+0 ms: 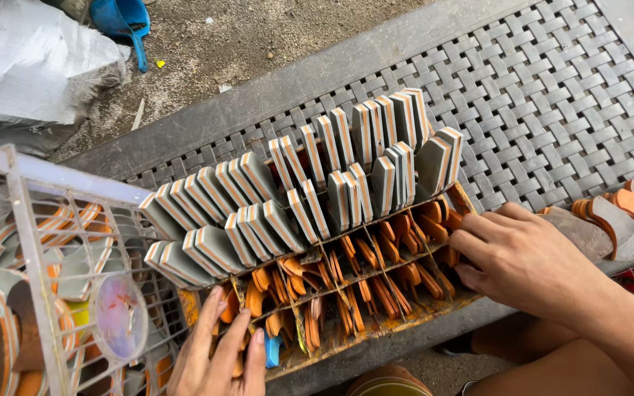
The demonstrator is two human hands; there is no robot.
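Observation:
A shallow box (434,306) on a grey woven table holds rows of grey-and-orange layered sole pieces (310,187) standing on edge at the back, and rows of orange strap pieces (376,275) at the front. My right hand (522,260) rests at the box's right end, its fingers curled among the orange pieces there; whether it grips one is unclear. At the box's near left corner, my left hand (218,356) lies flat with fingers spread over orange pieces, beside a small blue piece (273,350).
A white plastic crate (31,242) with grey-and-orange soles stands at the left. More orange and grey soles (625,216) lie at the right. The woven table top (566,95) stretches behind the box. Beyond it are dirt ground, a white sack (31,66) and a blue object (122,18).

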